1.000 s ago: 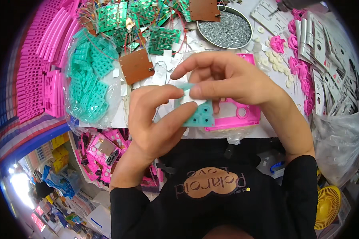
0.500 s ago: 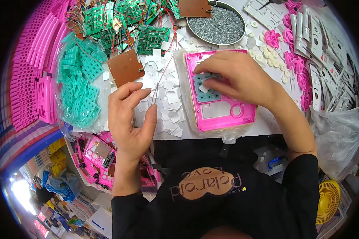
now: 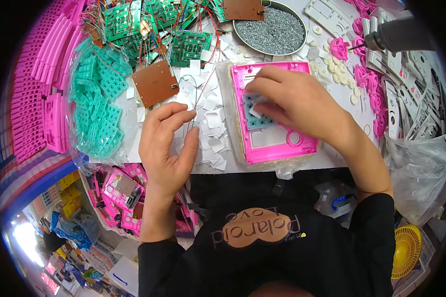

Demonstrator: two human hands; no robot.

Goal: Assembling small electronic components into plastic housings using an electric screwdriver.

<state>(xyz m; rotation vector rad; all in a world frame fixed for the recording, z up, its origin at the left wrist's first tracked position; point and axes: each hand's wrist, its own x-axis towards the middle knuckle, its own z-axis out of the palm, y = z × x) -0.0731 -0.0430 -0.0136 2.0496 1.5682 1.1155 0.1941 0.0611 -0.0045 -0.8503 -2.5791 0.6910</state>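
A pink plastic housing [image 3: 272, 157] lies on a plastic-wrapped pad [image 3: 229, 109] in front of me. Inside it sits a teal rubber keypad [image 3: 262, 122], partly covered by my right hand [image 3: 295, 101]. That hand is closed, with thumb and fingers pinching a small white paper piece [image 3: 256, 107] just over the keypad. My left hand [image 3: 168, 141] hovers over scattered white paper squares [image 3: 215, 143], left of the housing. Its fingers are apart and curved, with nothing held. A brown circuit board [image 3: 155, 84] with thin wires lies just beyond it.
Green circuit boards [image 3: 189, 48] with wires cover the far left, beside a bag of teal keypads [image 3: 96, 104]. A round tray of screws [image 3: 270, 32] stands at the back. A dark powered screwdriver [image 3: 401, 34] hangs at right above white panels [image 3: 416, 79]. Pink housings [image 3: 59, 54] stack at left.
My left hand has shifted slightly right. My right hand moved a little over the keypad, still pinching the paper piece. The hanging screwdriver has swung into view at the upper right.
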